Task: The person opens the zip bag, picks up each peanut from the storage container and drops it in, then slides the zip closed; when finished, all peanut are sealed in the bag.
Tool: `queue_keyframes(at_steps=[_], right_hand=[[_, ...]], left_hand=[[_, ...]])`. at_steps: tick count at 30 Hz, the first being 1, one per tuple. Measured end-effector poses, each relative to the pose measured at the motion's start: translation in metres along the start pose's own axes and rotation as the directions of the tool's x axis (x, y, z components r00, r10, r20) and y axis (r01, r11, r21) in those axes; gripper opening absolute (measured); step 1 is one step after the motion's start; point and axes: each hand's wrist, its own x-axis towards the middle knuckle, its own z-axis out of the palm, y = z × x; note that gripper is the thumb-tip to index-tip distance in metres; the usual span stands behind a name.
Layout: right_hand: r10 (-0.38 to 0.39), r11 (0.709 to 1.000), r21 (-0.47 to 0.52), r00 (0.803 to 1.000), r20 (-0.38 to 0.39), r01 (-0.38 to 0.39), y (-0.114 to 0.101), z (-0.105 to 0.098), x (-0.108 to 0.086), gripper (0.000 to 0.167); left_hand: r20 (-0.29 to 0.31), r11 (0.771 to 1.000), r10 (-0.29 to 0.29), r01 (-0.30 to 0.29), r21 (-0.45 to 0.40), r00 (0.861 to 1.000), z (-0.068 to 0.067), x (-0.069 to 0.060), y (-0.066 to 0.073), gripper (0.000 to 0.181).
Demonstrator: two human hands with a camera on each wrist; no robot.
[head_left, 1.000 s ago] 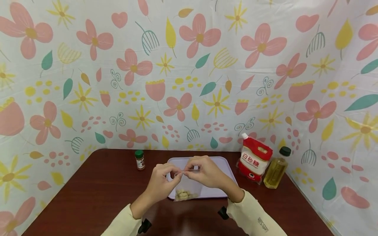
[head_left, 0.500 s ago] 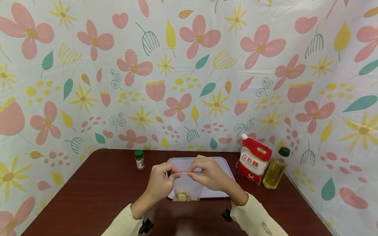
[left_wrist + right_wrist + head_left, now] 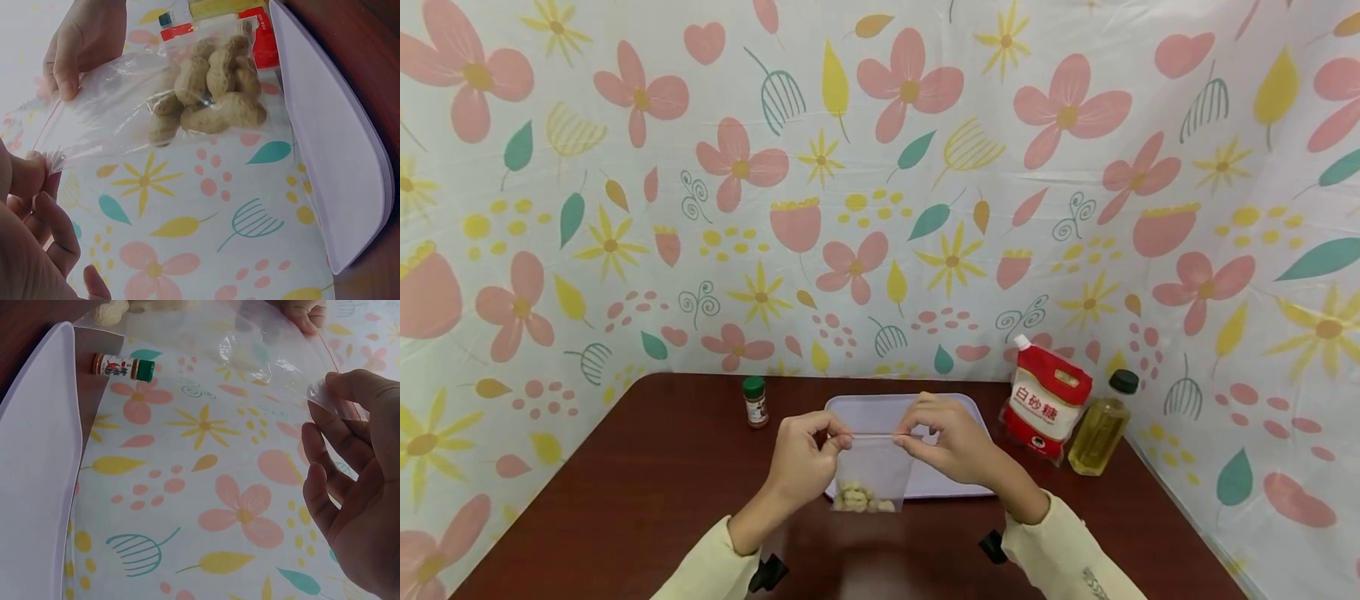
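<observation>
A clear zip bag [image 3: 872, 467] with a reddish seal line hangs between my two hands, in front of the tray. Several peanuts in their shells [image 3: 215, 87] lie at the bottom of the bag. My left hand [image 3: 805, 458] pinches the top left corner between thumb and forefinger. At the seal's right part, my right hand [image 3: 947, 442] pinches the edge the same way. In the right wrist view the right thumb and forefinger press the film, and the other fingers are loosely bent. Between the hands the seal runs straight and looks pressed together.
A pale lilac tray [image 3: 977, 425] lies on the dark wooden table [image 3: 685, 467] behind the bag. Left of it stands a small green-capped spice jar [image 3: 756, 402]. To the right are a red sugar pouch [image 3: 1045, 404] and an oil bottle [image 3: 1099, 429]. A flowered cloth hangs behind.
My right hand has slid right along the bag's seal, away from the left hand, so the gap between them has widened. The left hand has shifted slightly left. The bag stays held.
</observation>
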Motion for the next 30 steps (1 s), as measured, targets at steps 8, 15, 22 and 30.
queue_keyframes(at_steps=[8,15,22,30], right_hand=[[-0.009,1.0,-0.015,1.0,0.021,0.009,0.001,-0.004,-0.005,0.013],[0.005,0.999,-0.033,1.0,-0.004,-0.005,0.003,0.001,-0.009,0.014],[0.091,0.993,0.076,0.993,-0.076,-0.085,0.006,0.02,-0.008,0.021],[0.253,0.956,0.193,0.955,-0.157,-0.221,0.01,0.03,-0.007,0.029]], left_hand=[[-0.015,0.998,-0.056,0.056,0.007,0.998,-0.003,-0.001,0.0,0.03],[-0.014,0.997,-0.081,0.081,-0.008,0.997,-0.007,-0.006,-0.004,0.032],[-0.05,0.999,-0.005,0.007,0.035,0.999,-0.023,-0.012,-0.004,0.022],[-0.04,0.996,0.028,-0.025,0.08,0.999,-0.052,-0.01,0.014,0.018]])
